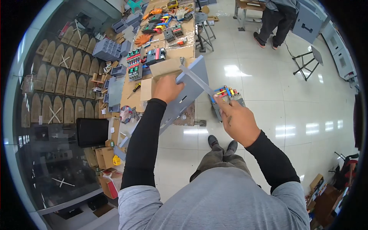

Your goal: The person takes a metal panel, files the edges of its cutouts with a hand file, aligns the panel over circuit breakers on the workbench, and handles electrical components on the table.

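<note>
My left hand [168, 89] is closed round the edge of a blue-grey flat panel [193, 85] with small slots, which is held up at a slant. My right hand [239, 119] grips the near end of a long, flat, pale strip [199, 81]. The strip's far part lies against the panel's upper edge; its exact kind is unclear. Behind my left hand is an open cardboard box [147, 90]. Partly hidden beyond my right hand is a circuit breaker assembly [230, 92] with coloured parts.
A cardboard-covered workbench [157, 43] carries circuit breakers [135, 64], orange gloves [143, 39] and a screwdriver [134, 90]. Grey bins [109, 50] line its left side. Another person [274, 21] stands at the back right, near a folding stool [308, 61].
</note>
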Demonstrator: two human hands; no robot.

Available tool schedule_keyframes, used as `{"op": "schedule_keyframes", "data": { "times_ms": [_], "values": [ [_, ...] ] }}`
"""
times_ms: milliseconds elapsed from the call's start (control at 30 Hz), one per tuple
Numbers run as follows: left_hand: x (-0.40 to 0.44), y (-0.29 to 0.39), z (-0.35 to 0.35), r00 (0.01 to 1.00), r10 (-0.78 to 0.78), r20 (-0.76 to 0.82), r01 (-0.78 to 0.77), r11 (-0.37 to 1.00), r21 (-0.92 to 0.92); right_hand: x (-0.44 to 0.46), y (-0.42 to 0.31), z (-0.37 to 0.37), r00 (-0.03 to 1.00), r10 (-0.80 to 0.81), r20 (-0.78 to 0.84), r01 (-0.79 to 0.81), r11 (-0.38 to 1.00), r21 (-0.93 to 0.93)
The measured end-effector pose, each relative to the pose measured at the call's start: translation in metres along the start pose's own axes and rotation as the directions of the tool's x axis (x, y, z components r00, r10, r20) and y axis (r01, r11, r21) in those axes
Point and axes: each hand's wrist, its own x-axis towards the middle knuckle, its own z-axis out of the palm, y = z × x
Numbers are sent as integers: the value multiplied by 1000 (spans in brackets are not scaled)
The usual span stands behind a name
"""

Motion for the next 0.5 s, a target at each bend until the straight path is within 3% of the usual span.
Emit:
{"op": "schedule_keyframes", "data": {
  "times_ms": [67, 367, 500],
  "values": [
    [-4, 1, 6, 998, 30, -52, -33, 998, -61, -7, 9, -2, 1000, 5, 7, -5, 1000, 27],
    [-10, 6, 11, 1000, -15, -20, 12, 990, -140, -34, 25, 0, 1000, -6, 9, 5, 998, 62],
    [-13, 8, 12, 999, -39, -25, 36, 993, -114, -33, 21, -8, 999, 8, 54, -10, 999, 31]
  ]
}}
